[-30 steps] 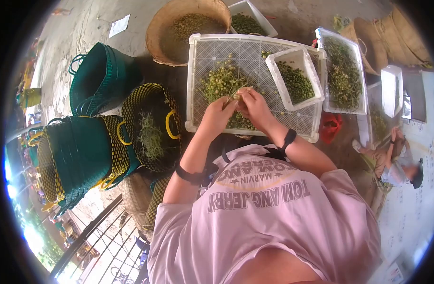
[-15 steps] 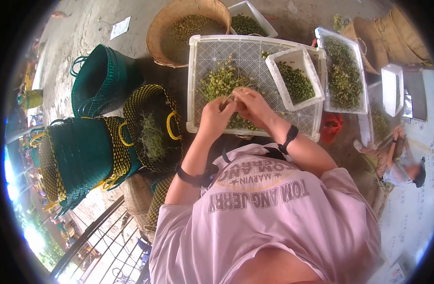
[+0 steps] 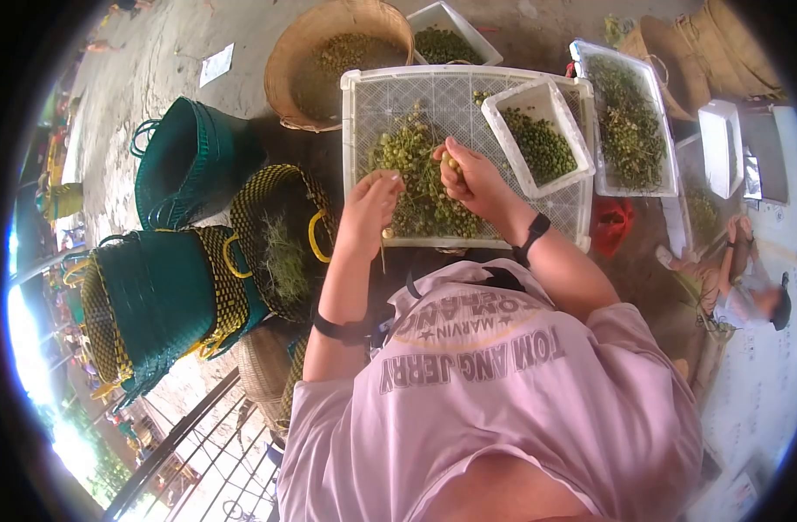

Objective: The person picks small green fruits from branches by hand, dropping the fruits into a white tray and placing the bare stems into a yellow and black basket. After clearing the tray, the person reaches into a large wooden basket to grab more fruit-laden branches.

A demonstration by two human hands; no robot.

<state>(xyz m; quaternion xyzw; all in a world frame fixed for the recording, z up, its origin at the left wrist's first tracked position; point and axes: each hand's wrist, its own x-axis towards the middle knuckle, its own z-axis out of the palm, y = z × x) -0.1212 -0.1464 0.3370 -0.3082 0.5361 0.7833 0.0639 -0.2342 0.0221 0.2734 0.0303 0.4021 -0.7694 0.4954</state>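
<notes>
My left hand (image 3: 372, 207) is closed at the left front of a white mesh tray (image 3: 468, 87), pinching a thin stem (image 3: 383, 252) that hangs down with a pale round bit on it. To its right, my right hand (image 3: 478, 184) is curled over the tray with small green fruits (image 3: 451, 163) showing between thumb and fingers. Beneath and between both hands lies a pile of green fruits on stems (image 3: 411, 148). A white foam box (image 3: 494, 119) holding loose green fruits (image 3: 542, 143) rests on the tray's right side, close to my right hand.
A round bamboo basket (image 3: 285, 65) and another white box (image 3: 476, 35) stand behind the tray. Green woven baskets (image 3: 168, 287) and a yellow-black basket (image 3: 242, 204) with stems (image 3: 283, 261) are at left. A foam tray (image 3: 600, 178) and a seated person (image 3: 742, 283) are at right.
My hands, together over the pile before, have moved apart. The left went left and lower with a stem, while the right shifted slightly right, closed around fruits.
</notes>
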